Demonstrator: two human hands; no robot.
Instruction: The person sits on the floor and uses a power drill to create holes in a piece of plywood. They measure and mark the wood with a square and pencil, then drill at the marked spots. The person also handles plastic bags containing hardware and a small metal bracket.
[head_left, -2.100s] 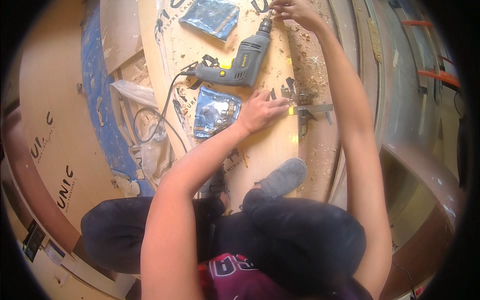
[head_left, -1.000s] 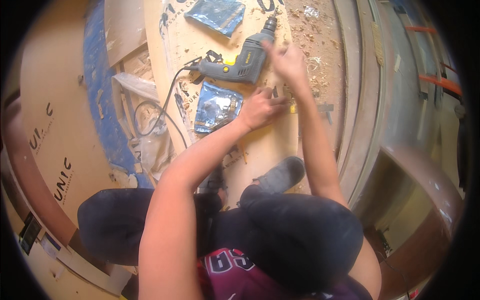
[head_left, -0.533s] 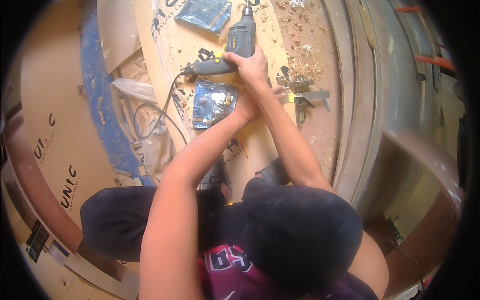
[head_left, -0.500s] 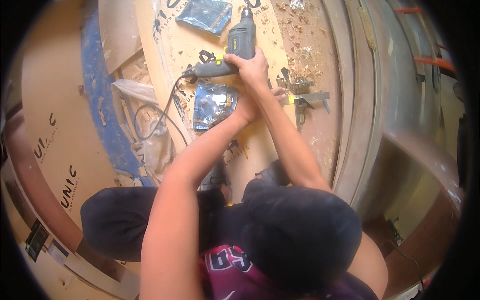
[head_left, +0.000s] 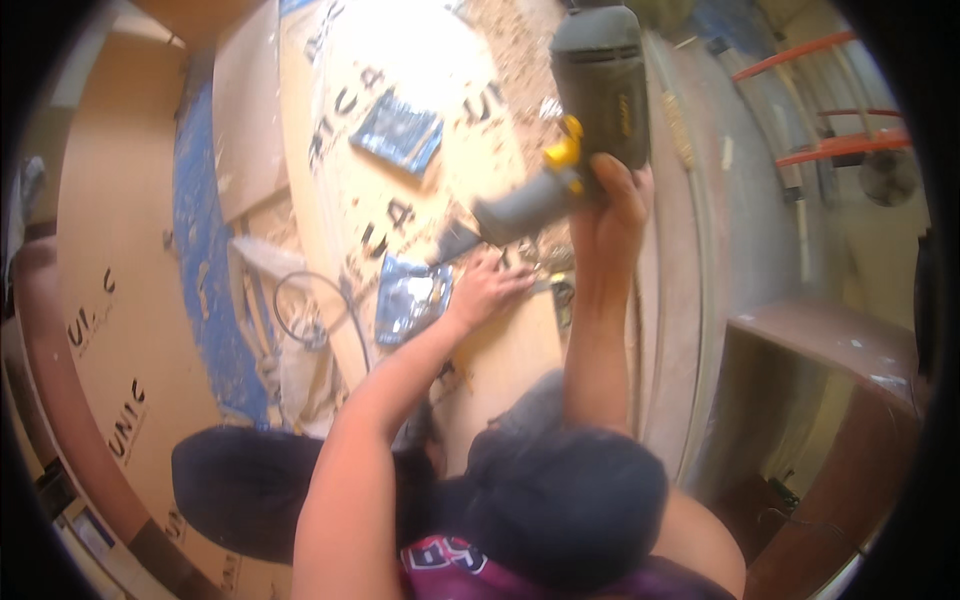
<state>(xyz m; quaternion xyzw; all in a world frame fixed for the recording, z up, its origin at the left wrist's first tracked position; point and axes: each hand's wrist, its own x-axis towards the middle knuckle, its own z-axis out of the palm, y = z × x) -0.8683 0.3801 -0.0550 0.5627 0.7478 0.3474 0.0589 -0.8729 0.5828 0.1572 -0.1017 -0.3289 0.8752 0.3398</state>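
My right hand [head_left: 612,205] grips a grey-green electric drill [head_left: 585,110] with a yellow trigger and holds it raised above the pale wooden board [head_left: 395,90], its body pointing away from me. My left hand [head_left: 487,290] rests flat on the board, fingers spread, beside a shiny blue foil packet [head_left: 410,303]. Just right of the left hand's fingertips lie small metal hardware pieces [head_left: 555,290]. A second blue packet [head_left: 398,133] lies farther up the board. The drill's black cord [head_left: 310,310] loops at the board's left edge.
Sawdust [head_left: 505,40] is scattered over the far end of the board. Blue plastic sheet [head_left: 205,270] and brown printed cardboard [head_left: 105,300] lie on the left. Curved wooden panels [head_left: 690,280] and a brown cabinet piece [head_left: 830,350] stand right. My knees fill the lower middle.
My right hand came back from the far end of the board, took hold of the drill and lifted it toward me. My left hand stayed on the board.
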